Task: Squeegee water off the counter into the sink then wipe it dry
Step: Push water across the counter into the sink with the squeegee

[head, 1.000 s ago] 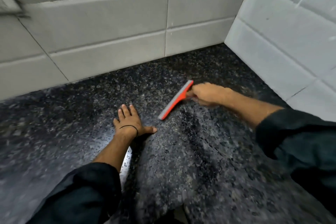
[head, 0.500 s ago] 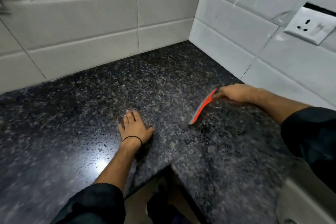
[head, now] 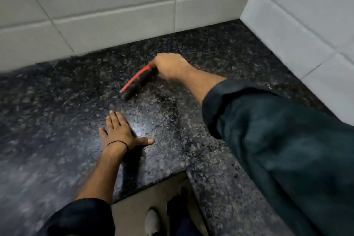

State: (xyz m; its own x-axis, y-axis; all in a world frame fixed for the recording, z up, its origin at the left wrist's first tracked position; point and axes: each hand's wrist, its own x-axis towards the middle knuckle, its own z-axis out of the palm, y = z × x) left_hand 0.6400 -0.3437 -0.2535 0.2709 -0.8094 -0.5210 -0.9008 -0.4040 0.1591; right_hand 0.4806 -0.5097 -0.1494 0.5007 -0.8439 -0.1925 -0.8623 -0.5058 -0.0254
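Two hands worked over the dark speckled granite counter [head: 67, 120], an L-shaped slab that ran into a corner of pale rectangular wall tiles [head: 115, 15]. The right hand [head: 169, 66] was closed in a fist around the handle of the red plastic squeegee [head: 137, 78], which lay beyond the left hand, further in toward the tiled wall at the back of the counter. The squeegee's blade slanted down and to the left from the fist, its lower edge against the stone, though motion blur hid exactly how much of it touched. A dark streak marked the counter just beside the blade on the near side. The left hand [head: 119, 133] lay flat on the counter, palm down, fingers spread forward and thumb stretched out to the right, holding nothing. A thin black band [head: 116, 142] circled its wrist. A bright patch of reflected light shone on the counter just right of that hand. Both arms wore dark sleeves [head: 277, 149] pushed back from the wrists. Below the counter's inner corner, a strip of tan floor [head: 134, 207] showed with a light-coloured shoe [head: 152, 220] on it.
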